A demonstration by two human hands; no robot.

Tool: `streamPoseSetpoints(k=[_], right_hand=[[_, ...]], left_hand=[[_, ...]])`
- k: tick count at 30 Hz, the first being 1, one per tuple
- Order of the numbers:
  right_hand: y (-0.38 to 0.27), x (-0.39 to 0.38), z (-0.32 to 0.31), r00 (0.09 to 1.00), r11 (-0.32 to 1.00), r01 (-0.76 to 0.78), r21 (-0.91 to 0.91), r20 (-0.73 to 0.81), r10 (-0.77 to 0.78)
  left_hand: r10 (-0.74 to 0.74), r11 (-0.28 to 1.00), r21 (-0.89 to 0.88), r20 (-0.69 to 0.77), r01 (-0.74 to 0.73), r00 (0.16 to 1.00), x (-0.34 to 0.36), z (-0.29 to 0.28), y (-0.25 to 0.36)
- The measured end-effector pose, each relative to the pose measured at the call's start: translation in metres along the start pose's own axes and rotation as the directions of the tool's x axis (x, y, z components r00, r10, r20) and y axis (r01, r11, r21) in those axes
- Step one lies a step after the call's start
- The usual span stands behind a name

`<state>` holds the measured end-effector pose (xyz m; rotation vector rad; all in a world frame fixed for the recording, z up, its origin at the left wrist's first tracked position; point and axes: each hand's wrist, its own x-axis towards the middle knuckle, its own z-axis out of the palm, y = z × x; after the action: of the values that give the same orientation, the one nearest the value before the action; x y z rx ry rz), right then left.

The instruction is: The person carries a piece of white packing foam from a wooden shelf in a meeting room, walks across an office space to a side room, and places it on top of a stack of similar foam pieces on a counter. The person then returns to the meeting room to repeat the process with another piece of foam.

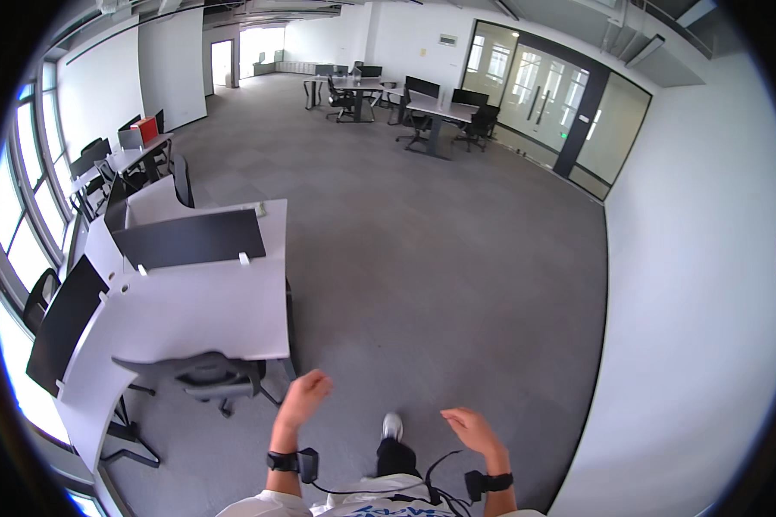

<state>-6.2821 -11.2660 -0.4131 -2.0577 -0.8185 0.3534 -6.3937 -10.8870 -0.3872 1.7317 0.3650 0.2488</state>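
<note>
My left hand (308, 395) is raised in front of me, its fingers curled in a loose fist with nothing visible in it. It is nearest to a grey-black office chair (211, 376) and the front corner of a white desk (224, 310), and touches neither. My right hand (470, 427) hangs over the carpet on the right, its fingers partly stretched to the left and holding nothing I can see. Black straps with small boxes sit on both wrists, and dark cables run across my white shirt. One grey shoe (392, 426) shows between the hands.
Dark divider panels (194, 239) stand on the white desk. Grey carpet (457, 258) stretches ahead, bounded on the right by a white wall (690, 284). Farther off are desks with black monitors (422, 86), glass doors (539, 90), and a red box (147, 129) at left.
</note>
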Motion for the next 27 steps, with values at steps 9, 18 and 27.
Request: streamPoseSetpoints(k=[9,18,27], right_hand=[[0.058,0.369,-0.061,0.999,0.993,-0.006,-0.119,0.039,0.011],[-0.041,0.833,-0.031,0.794,0.888,0.371,0.272,0.402,-0.455],[0.009,1.201,-0.024,0.838,0.987,0.129,0.099,0.521,-0.162]], left_hand=[[0.017,0.998,-0.063,0.111,-0.010,0.994,0.355,-0.032,0.061],[-0.272,0.928,-0.362,-0.488,0.091,0.830,0.590,-0.206,-0.006],[-0.248,0.941,-0.324,-0.473,0.095,0.846,0.976,-0.334,-0.017]])
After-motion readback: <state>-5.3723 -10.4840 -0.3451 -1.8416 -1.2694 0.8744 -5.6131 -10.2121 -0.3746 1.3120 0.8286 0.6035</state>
